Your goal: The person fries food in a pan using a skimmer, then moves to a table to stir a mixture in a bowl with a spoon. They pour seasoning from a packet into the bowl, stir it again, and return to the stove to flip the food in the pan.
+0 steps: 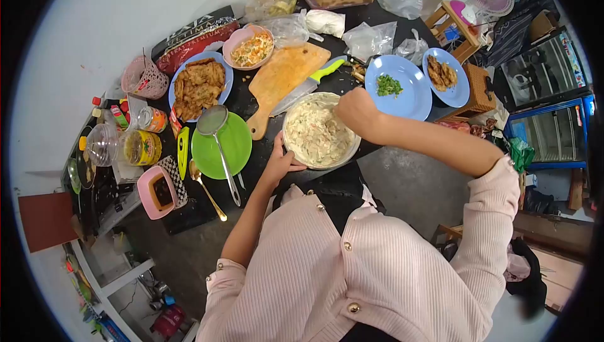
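Note:
A round bowl (296, 159) full of a thick, pale, chunky mixture (318, 129) sits at the table's near edge. My left hand (281, 165) grips its left side, fingers against the outer wall. Over the bowl's right rim, my right hand (357, 114) is closed in a fist; whatever it holds is hidden behind the fingers and the mixture. Just beyond the bowl lie a knife with a green handle (328, 69) and a wooden cutting board (286, 71). To the left, a strainer (212, 120) rests across a green plate (238, 133).
Fried pieces (199, 86) fill a blue plate at left, beside a pink bowl of shredded vegetables (252, 49). Chopped greens (389, 85) lie on a blue plate (412, 98) at right. A golden spoon (207, 189), pink sauce container (148, 195) and jars (143, 147) stand left.

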The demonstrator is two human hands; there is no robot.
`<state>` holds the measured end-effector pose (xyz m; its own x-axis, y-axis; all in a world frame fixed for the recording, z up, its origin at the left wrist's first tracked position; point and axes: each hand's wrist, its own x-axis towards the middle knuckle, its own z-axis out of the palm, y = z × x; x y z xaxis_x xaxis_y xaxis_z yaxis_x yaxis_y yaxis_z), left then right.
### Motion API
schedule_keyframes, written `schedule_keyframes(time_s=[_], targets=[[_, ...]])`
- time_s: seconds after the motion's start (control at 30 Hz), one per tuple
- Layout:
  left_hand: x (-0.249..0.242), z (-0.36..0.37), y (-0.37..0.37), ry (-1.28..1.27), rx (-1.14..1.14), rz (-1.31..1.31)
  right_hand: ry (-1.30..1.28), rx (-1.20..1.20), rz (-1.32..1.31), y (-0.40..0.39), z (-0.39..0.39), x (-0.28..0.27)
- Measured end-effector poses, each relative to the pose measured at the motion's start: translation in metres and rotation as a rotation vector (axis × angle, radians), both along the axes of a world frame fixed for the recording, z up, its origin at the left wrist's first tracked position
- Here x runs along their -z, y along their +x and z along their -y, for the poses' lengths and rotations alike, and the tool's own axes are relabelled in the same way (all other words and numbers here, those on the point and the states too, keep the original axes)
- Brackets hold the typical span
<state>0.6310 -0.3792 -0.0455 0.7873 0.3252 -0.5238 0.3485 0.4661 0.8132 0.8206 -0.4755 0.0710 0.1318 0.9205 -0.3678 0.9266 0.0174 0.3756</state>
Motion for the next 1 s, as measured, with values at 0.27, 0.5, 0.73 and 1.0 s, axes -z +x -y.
schedule_keyframes(time_s=[0.27,0.5,0.73,1.0], targets=[[0.008,-0.010,-0.002,0.037,0.071,0.016,-0.934,0.665,-0.669,0.111,-0.042,0.022],[-0.002,-0.008,0.000,0.028,0.085,0.005,-0.704,1.002,-1.478,0.068,0.047,0.056],[0.000,-0.008,-0.006,0.036,0.050,-0.012,-0.143,1.234,-1.797,-0.010,0.075,0.066],[0.004,-0.003,-0.012,0.011,-0.011,0.027,0.275,0.582,-1.053,0.022,0.099,0.044]])
